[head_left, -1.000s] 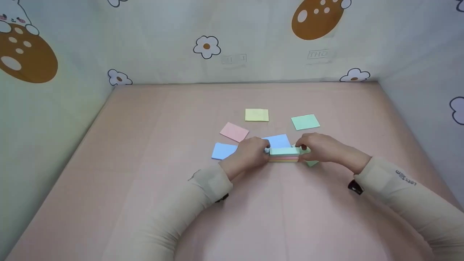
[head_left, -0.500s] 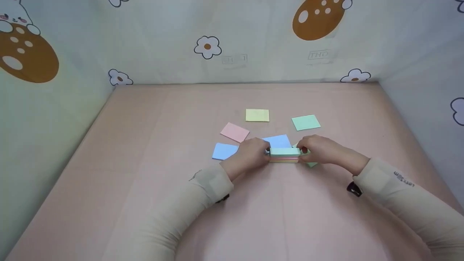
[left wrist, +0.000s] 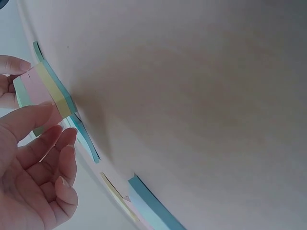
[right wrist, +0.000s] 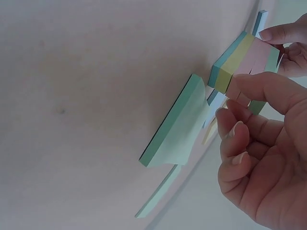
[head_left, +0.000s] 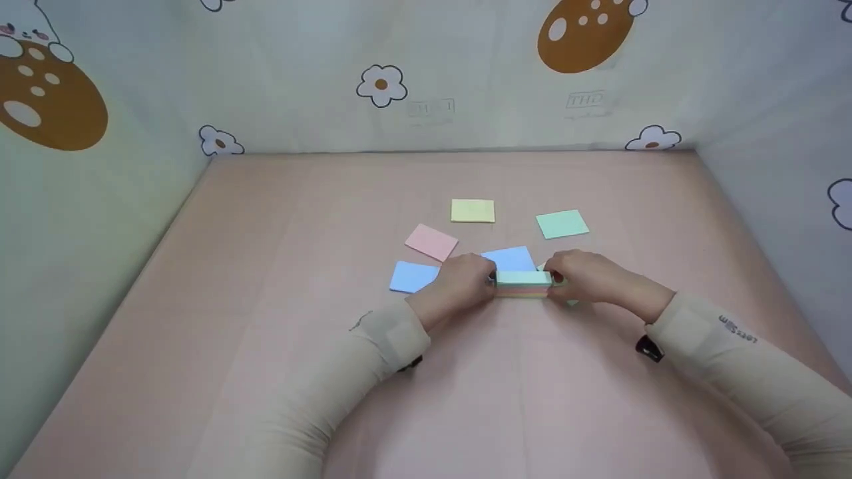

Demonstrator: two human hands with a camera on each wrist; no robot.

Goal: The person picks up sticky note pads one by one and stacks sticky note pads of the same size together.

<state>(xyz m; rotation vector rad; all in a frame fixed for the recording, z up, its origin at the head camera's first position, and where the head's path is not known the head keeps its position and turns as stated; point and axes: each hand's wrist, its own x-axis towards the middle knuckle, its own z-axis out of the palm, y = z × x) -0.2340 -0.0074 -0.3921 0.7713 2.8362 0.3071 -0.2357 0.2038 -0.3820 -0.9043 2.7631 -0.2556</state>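
Note:
A block of stacked sticky note pads [head_left: 524, 279] lies in front of me, mint green on top, with pink, yellow and blue layers showing in the wrist views. My left hand [head_left: 459, 283] pinches its left end between thumb and fingers. At the opposite end, my right hand [head_left: 591, 276] pinches the stack the same way; the remaining fingers [right wrist: 235, 139] are curled loosely below. Just behind the stack is a blue pad [head_left: 510, 258], partly covered. Beside the right hand lies a green pad [right wrist: 175, 127], mostly hidden by that hand in the head view.
Loose pads lie around on the pinkish tabletop [head_left: 266, 266]: yellow [head_left: 472, 211] at the back, green [head_left: 562, 224] behind the right hand, pink [head_left: 431, 242] and blue [head_left: 410, 276] near the left hand. A patterned white cloth wall [head_left: 466, 80] encloses the back and sides.
The right hand has shifted slightly left and toward me, its fingers closing in on the stack's end and covering more of the green pad. The left hand and the stack have barely moved.

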